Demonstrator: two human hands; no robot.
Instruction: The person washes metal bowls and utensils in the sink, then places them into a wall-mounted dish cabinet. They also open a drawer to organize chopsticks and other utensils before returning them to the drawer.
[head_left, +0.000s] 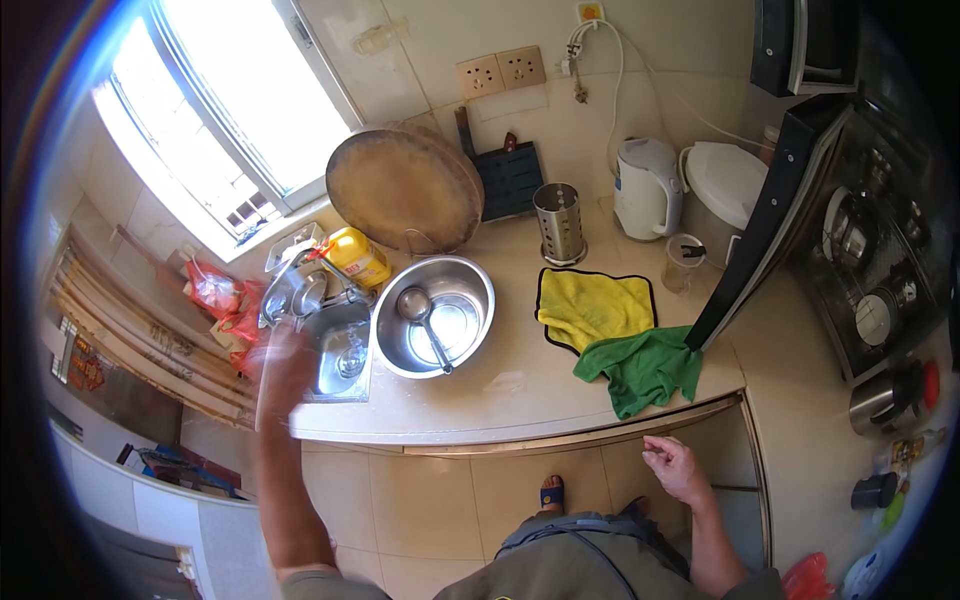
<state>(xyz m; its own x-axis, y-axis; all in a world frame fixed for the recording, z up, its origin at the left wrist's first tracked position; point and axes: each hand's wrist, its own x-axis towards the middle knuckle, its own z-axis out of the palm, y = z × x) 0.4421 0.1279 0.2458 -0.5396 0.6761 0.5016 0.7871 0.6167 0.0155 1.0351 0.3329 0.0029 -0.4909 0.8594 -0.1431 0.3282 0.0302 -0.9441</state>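
Note:
My left hand, blurred, is over the left side of the steel sink, just below some shiny metal kitchenware; whether it grips any of it cannot be told. A metal ladle lies in the steel basin on the counter, right of the sink. My right hand hangs in front of the counter edge with loosely bent fingers and nothing visible in it. Above it, a green cloth overlaps a yellow cloth with dark edging.
A yellow bottle and a large round board stand behind the basin. A perforated steel utensil holder, an electric kettle and a clear cup stand further right. A gas stove is at the far right.

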